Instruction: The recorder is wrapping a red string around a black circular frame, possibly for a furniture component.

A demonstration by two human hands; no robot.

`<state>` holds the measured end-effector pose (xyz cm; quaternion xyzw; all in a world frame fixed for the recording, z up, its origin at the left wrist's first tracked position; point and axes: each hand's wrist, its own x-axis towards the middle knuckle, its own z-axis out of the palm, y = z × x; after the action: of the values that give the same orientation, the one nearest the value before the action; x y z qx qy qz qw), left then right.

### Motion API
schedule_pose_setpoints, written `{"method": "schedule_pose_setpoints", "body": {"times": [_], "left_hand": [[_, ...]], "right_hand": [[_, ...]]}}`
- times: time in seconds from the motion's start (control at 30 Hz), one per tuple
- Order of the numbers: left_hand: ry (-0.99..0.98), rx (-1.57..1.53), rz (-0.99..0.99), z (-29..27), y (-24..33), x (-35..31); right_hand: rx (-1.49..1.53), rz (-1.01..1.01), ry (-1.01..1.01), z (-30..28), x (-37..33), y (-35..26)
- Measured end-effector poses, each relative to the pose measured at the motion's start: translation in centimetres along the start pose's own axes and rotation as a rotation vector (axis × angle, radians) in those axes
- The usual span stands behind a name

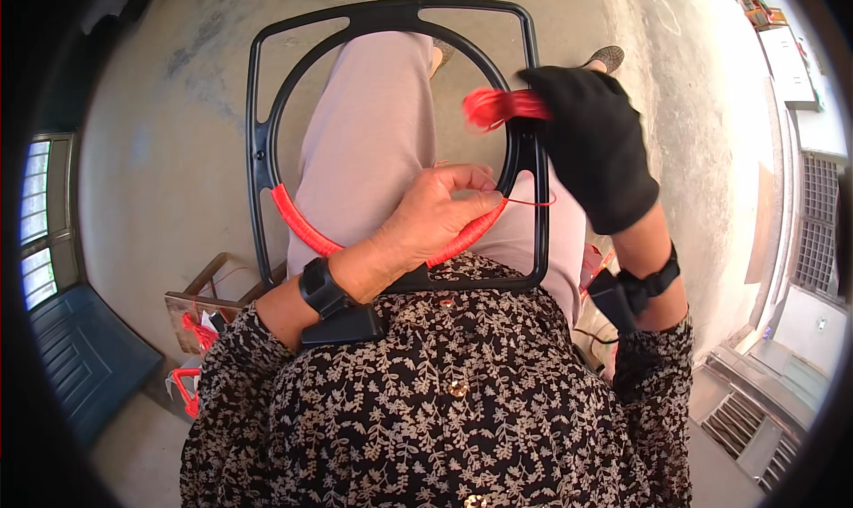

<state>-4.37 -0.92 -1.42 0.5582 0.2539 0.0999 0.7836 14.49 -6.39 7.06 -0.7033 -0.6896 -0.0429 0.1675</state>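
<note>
A black frame [382, 12] with a round ring inside a squarish outline lies across my lap. Tight turns of red cord wrapping [300, 222] cover the ring's lower arc. My left hand [418, 213], bare, pinches the ring where the wrapping ends on the right. From that spot a thin red strand runs rightward. Clasped in my right hand [600, 144], which wears a black glove, is a looped bundle of red cord [493, 108]. This hand is over the frame's right side, and its fingertips are partly hidden.
At my left stands a low wooden stool [200, 304] with red cord near it, beside a blue slatted chair [93, 357]. Red material [593, 261] shows by my right thigh. Farther right, a metal grille [817, 219] is set along the wall.
</note>
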Motion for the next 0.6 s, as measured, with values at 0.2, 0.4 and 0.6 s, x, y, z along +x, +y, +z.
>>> {"method": "schedule_pose_setpoints", "body": {"times": [0.2, 0.4, 0.6], "left_hand": [[0.158, 0.162, 0.121, 0.4, 0.4, 0.2], [-0.048, 0.069, -0.109, -0.1, 2.0, 0.0], [-0.25, -0.696, -0.284, 0.3, 0.9, 0.2]], "right_hand": [[0.007, -0.442, -0.082, 2.9, 1.4, -2.0], [0.241, -0.093, -0.129, -0.3, -0.6, -1.0], [0.29, -0.061, -0.227, -3.2, -5.4, -2.8]]}}
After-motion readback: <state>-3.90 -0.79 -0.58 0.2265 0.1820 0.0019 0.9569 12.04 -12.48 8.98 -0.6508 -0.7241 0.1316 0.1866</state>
